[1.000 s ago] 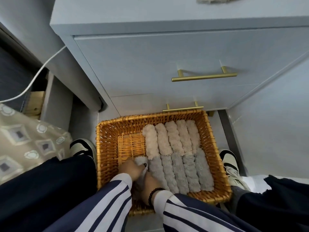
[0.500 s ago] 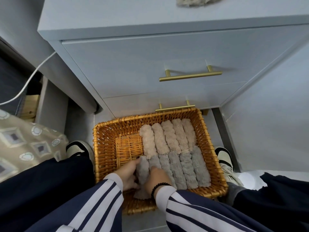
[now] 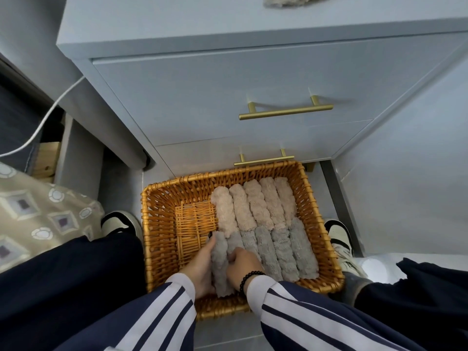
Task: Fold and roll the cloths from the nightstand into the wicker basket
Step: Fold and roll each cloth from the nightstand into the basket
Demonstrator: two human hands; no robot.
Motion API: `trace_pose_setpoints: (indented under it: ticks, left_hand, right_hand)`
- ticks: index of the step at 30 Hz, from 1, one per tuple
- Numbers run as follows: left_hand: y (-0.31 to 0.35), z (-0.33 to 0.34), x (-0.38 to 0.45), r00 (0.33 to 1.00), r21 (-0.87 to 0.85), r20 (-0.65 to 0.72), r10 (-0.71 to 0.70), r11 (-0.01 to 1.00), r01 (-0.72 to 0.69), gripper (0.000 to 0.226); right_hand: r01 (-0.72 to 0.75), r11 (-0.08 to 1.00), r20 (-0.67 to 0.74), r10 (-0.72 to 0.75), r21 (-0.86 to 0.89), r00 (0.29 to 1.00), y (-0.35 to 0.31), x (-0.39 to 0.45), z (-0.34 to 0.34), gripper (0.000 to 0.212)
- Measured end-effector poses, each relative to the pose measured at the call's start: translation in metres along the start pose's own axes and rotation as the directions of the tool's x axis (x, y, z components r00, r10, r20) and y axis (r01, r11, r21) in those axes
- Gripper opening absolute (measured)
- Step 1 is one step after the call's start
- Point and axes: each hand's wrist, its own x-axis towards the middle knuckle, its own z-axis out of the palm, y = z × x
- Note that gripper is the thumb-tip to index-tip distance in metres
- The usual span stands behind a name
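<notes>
The wicker basket sits on the floor before the nightstand. A row of several beige rolled cloths fills its far right part, with a row of several grey rolled cloths in front of them. One more grey rolled cloth lies at the left end of the grey row. My left hand presses along its left side with fingers stretched out. My right hand curls its fingers onto its right side. A loose cloth lies on the nightstand's top edge.
The basket's left third shows bare wicker floor. Two gold drawer handles face me. My shoes flank the basket. A patterned bed cover and a white cable are at the left.
The grey roll has gone from being held low at the basket's near wall to lying flat beside the grey row. Both hands now bracket it, and the view has tilted slightly.
</notes>
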Motion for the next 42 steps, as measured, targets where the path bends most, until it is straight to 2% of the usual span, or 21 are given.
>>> trace_pose_setpoints:
  ticks: [4, 8, 14, 21, 30, 34, 38, 42]
  left_hand:
    - [-0.001, 0.006, 0.002, 0.998, -0.044, 0.055, 0.012, 0.999, -0.009, 0.081]
    - [0.001, 0.004, 0.008, 0.997, -0.053, 0.0, 0.075, 0.996, -0.075, 0.079]
    - [-0.002, -0.003, -0.003, 0.978, 0.065, -0.155, 0.14, 0.989, -0.132, 0.079]
    - [0.011, 0.003, -0.033, 0.947, 0.205, -0.219, 0.233, 0.96, -0.189, 0.071]
    - [0.029, 0.021, -0.085, 0.901, 0.353, -0.216, 0.377, 0.89, -0.288, 0.071]
    - [0.031, 0.035, -0.121, 0.855, 0.363, -0.24, 0.46, 0.86, -0.36, 0.073]
    - [0.038, 0.053, -0.161, 0.8, 0.438, -0.258, 0.542, 0.804, -0.403, 0.067]
    - [0.055, 0.07, -0.199, 0.741, 0.51, -0.214, 0.637, 0.719, -0.472, 0.072]
  right_hand:
    - [-0.007, 0.999, -0.002, 0.007, 0.035, 1.0, 0.001, 0.002, -0.001, 0.029]
    - [-0.01, 0.998, 0.0, 0.01, 0.059, 1.0, 0.002, 0.001, -0.001, 0.028]
    - [0.003, 1.0, 0.005, -0.003, 0.031, 1.0, 0.002, -0.007, -0.01, 0.027]
    - [0.012, 0.998, -0.043, -0.009, 0.06, 0.999, -0.001, -0.027, -0.027, 0.029]
    - [0.121, 0.985, -0.171, -0.098, 0.127, 0.98, -0.016, -0.056, -0.059, 0.031]
    - [0.171, 0.964, -0.245, -0.119, 0.203, 0.962, -0.028, -0.069, -0.079, 0.018]
    - [0.225, 0.944, -0.279, -0.154, 0.241, 0.948, -0.038, -0.086, -0.104, 0.027]
    - [0.295, 0.93, -0.355, -0.204, 0.222, 0.912, -0.046, -0.117, -0.141, 0.019]
